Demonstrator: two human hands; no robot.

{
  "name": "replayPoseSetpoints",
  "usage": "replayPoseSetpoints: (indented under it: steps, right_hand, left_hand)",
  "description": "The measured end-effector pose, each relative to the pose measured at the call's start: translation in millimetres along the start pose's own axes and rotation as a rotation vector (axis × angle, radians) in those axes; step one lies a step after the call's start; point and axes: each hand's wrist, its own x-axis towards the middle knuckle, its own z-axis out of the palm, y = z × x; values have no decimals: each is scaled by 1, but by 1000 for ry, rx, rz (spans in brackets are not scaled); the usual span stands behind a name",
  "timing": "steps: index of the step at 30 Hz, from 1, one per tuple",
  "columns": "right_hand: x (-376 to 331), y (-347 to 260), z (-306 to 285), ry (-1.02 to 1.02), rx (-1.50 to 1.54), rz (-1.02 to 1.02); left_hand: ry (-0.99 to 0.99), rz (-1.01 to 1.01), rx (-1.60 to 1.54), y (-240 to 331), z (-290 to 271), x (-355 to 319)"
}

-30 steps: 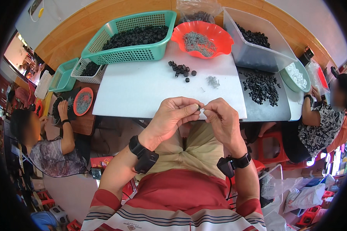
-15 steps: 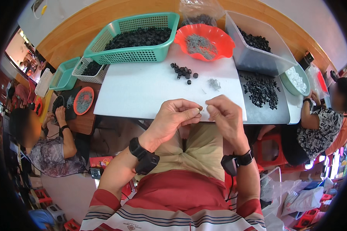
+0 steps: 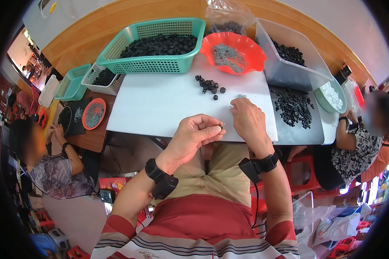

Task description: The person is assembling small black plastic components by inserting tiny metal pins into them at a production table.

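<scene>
Left hand (image 3: 194, 136) hovers over the near edge of the white desk (image 3: 160, 108), fingers curled, thumb and forefinger pinched on a small dark round part (image 3: 220, 126) right at its fingertips. Right hand (image 3: 246, 118) sits just beside it on the desk near that same edge, fingers bent down onto the surface beside a faint scatter of tiny grey bits (image 3: 241, 96); whether it actually grips anything, I cannot tell. A little further in, toward the middle of the desk, lies a loose cluster of black round parts (image 3: 209, 85). Along the far edge, a green basket (image 3: 155, 64) loaded with black parts at the far left corner, an orange bowl (image 3: 233, 54) of grey metal pieces next to it, and a clear bin (image 3: 298, 73) with more black parts at the far right. On the right, a grey tray (image 3: 298, 129) carries a spread of black parts (image 3: 294, 108). Black bands on both wrists.
</scene>
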Motion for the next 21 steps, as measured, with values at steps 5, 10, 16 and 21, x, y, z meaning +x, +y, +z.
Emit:
replayPoseSetpoints:
  steps: [5, 10, 16, 21]
  right_hand:
    - [2, -1, -2, -13, 2, 1]
    - [0, 4, -5, 56, -17, -5]
    - [-8, -2, -13, 48, -63, -6]
    - [-29, -31, -27, 58, 539, -31]
  left_hand:
    - [-2, 4, -15, 2, -1, -2]
    - [9, 12, -19, 3, -3, -3]
    - [16, 4, -26, 7, -2, -1]
    - [18, 27, -58, 5, -4, -2]
